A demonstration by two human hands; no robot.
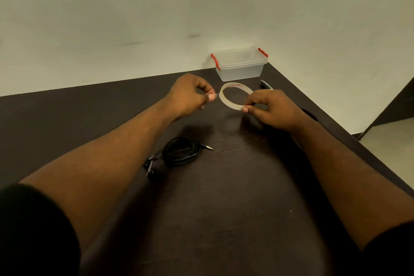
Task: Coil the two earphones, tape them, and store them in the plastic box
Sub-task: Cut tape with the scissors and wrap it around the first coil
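A thin roll of clear tape is held above the dark table. My right hand pinches the roll's near right edge. My left hand pinches the loose tape end at the roll's left side. A coiled black earphone lies on the table nearer to me, between my forearms, its jack pointing right and its earbuds at the left. The clear plastic box with red latches stands closed at the table's far edge, behind the tape. A dark cord shows just past my right wrist.
A silver and black tool, perhaps scissors, lies right of the tape near the box. The dark table ends in a slanting edge on the right. A pale wall rises behind it.
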